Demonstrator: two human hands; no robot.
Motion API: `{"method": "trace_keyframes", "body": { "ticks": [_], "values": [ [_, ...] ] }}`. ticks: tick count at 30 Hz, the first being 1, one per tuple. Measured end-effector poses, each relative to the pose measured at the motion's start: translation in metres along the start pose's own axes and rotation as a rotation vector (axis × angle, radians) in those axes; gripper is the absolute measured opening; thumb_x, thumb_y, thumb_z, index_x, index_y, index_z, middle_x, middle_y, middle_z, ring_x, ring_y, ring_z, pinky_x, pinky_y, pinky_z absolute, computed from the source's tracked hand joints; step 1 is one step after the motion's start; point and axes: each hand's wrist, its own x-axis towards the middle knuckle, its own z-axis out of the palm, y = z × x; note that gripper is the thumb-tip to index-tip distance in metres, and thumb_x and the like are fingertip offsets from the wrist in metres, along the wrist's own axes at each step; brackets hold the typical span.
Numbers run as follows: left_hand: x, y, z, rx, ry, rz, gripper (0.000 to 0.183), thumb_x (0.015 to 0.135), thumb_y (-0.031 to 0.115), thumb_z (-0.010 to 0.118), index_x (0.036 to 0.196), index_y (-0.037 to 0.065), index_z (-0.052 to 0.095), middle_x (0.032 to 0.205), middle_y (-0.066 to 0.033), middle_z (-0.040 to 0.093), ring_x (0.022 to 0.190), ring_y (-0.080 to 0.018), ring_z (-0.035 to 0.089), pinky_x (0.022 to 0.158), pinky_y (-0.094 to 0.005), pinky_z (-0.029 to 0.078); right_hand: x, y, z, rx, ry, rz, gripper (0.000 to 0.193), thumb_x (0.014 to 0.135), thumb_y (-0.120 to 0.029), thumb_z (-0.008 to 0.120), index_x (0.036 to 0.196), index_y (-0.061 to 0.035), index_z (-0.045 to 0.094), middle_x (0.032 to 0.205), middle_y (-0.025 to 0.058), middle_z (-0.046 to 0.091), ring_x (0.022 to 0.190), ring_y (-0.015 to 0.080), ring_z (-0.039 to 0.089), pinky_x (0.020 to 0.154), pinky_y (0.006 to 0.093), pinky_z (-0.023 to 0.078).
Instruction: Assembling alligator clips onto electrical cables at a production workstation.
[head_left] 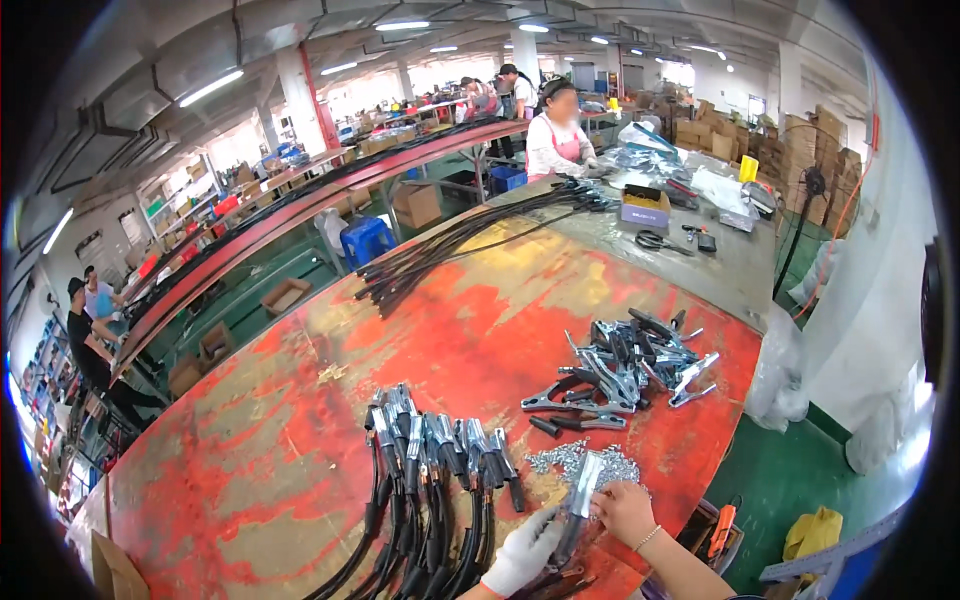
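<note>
In my gloved left hand (527, 552) is a metal spring clamp (587, 478) with a black handle sleeve, its silver end tilted up and away from me. The fingers of my bare right hand (625, 512) are closed against the clamp's right side; what lies under the fingertips is hidden. Just beyond my hands spreads a heap of small shiny metal parts (570, 459), too small to name. Left of them lies a row of black cables (408, 520) with silver clamps on their far ends. Farther right is a pile of loose spring clamps (610, 375) with black handles.
On the red, worn table (380, 345), a bundle of black cables (430, 245) lies far off. Beyond are a small box (645, 207), scissors (660, 243) and plastic bags (720, 190). A co-worker (557, 140) stands at the far side. An orange-handled tool (721, 530) sits below the right edge.
</note>
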Motion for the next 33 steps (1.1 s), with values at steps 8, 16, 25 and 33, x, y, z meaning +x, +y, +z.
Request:
{"method": "trace_keyframes", "body": {
  "ticks": [8,16,25,33],
  "values": [
    [0.01,0.004,-0.007,-0.59,-0.126,-0.293,0.031,0.1,0.012,0.038,0.129,0.005,0.047,0.082,-0.008,0.062,0.058,-0.0122,0.058,0.048,-0.0237,0.044,-0.004,0.003,-0.007,-0.121,0.001,-0.099,0.009,0.079,-0.022,0.07,0.088,-0.0228,0.069,0.087,-0.0036,0.06,0.082,0.0182,0.058,0.074,0.0354,0.042],
    [0.012,-0.003,-0.005,-0.509,-0.142,-0.276,0.035,0.102,0.018,0.04,0.133,0.002,0.041,0.087,-0.0092,0.064,0.06,-0.0125,0.06,0.048,-0.0238,0.046,0.007,-0.007,-0.015,0.133,0.06,0.087,0.01,0.075,-0.023,0.074,0.082,-0.0163,0.07,0.083,-0.0006,0.062,0.084,0.0218,0.059,0.075,0.0367,0.043],
    [0.009,-0.023,0.0,-0.11,0.102,0.075,0.035,0.095,0.017,0.052,0.125,-0.001,0.054,0.093,-0.0132,0.063,0.082,-0.0169,0.063,0.075,-0.0316,0.05,0.04,-0.065,-0.027,0.414,0.178,0.006,0.013,0.067,-0.015,0.082,0.078,-0.0145,0.073,0.066,0.0045,0.059,0.065,0.0246,0.056,0.057,0.037,0.039],
    [0.004,-0.006,0.004,-0.104,0.085,0.025,0.034,0.095,0.014,0.049,0.126,0.0,0.051,0.078,-0.0086,0.065,0.066,-0.0111,0.059,0.061,-0.0281,0.049,0.037,-0.064,-0.041,0.375,0.201,0.055,0.025,0.064,-0.008,0.083,0.087,-0.0138,0.077,0.077,0.0047,0.058,0.069,0.0214,0.055,0.061,0.0322,0.044]
  ]
}}
